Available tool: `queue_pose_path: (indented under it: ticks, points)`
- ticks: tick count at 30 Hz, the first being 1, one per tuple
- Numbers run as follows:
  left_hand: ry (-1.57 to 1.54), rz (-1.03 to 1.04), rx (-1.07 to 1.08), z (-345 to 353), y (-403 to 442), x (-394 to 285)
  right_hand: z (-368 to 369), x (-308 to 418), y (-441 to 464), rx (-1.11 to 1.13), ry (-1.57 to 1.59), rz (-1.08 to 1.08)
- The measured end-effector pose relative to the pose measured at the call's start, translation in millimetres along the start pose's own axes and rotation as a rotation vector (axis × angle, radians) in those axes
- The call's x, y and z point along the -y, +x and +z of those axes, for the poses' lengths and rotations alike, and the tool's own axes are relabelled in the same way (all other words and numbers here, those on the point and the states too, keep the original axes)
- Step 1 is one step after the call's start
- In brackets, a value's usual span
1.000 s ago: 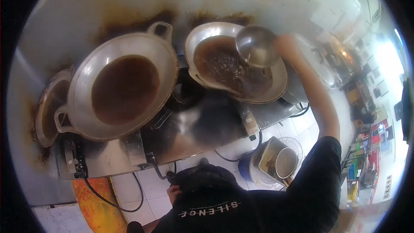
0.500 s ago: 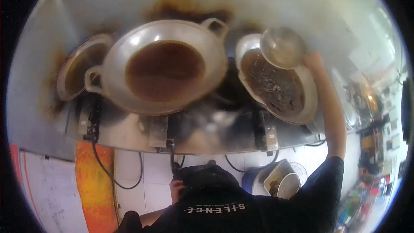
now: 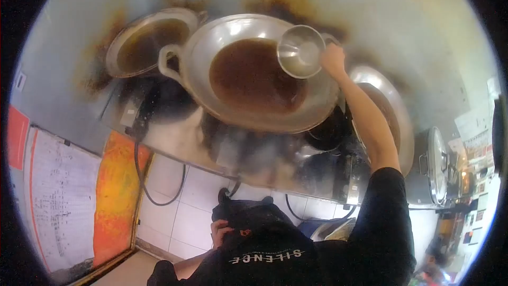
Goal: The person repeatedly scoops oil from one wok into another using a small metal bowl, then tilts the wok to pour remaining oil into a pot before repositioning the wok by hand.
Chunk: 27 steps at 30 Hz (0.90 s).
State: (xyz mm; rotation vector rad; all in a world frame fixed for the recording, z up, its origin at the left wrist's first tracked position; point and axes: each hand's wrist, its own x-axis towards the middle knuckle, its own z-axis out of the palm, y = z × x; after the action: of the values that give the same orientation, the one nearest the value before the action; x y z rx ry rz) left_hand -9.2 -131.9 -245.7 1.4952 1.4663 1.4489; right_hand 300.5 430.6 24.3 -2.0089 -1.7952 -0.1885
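Observation:
My right hand (image 3: 332,59) grips a round metal bowl (image 3: 300,52) near its edge. The bowl is over the right part of the large middle wok (image 3: 197,74), which holds brown liquid (image 3: 248,82). Down at my waist, my left hand (image 3: 220,233) has its fingers curled against the black cloth (image 3: 254,220) of my clothing. What lies inside those fingers is hidden. My right forearm passes in front of the right wok (image 3: 405,127), covering part of it.
On the left stands a smaller wok (image 3: 124,37) with dark liquid. A lidded metal pot (image 3: 436,164) stands at the far right. Black hoses (image 3: 138,175) hang below the stove front (image 3: 254,167). An orange-yellow panel (image 3: 119,196) is at lower left.
My right hand has carried the metal bowl left, from above the right wok to above the middle wok. The view has turned, shifting the woks rightward. My left hand stays at my waist.

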Motion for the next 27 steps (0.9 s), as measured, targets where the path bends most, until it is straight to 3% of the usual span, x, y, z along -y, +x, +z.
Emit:
queue_pose_path:
  ticks: [2, 8, 10, 13, 17, 19, 23, 25, 27]
  points:
    - [0.033, -0.003, -0.056, -9.9, -5.1, 1.9, 14.7, 14.4, -3.3, 0.048, -0.045, -0.115]
    - [0.030, -0.088, -0.027, -43.7, -12.3, 18.0, 42.8, 41.4, -16.3, 0.060, -0.092, -0.169]
    - [0.045, -0.028, -0.051, -51.2, 2.1, 7.1, 58.2, 39.1, -17.9, 0.090, -0.112, -0.171]
    - [0.088, 0.007, -0.032, -60.4, 8.9, 11.7, 82.9, 37.6, -23.2, 0.056, -0.201, -0.344]
    - [0.028, -0.004, -0.002, -68.1, 12.0, 17.8, 71.3, 74.1, -51.3, 0.205, -0.106, -0.125]
    - [-0.137, -0.168, -0.005, -70.6, 10.8, 19.3, 70.6, 80.2, -55.0, 0.377, 0.054, 0.033]
    - [0.003, -0.009, -0.005, -74.3, 3.1, 30.8, 95.1, 75.2, -60.9, 0.587, 0.127, 0.152]
    - [-0.019, -0.099, -0.023, -74.5, 8.8, 15.8, 123.8, 63.5, -66.7, 0.644, 0.756, 0.464]
    - [-0.034, -0.100, -0.051, -69.8, 0.7, 21.7, 124.2, 72.0, -75.4, 0.597, 0.833, 0.491]
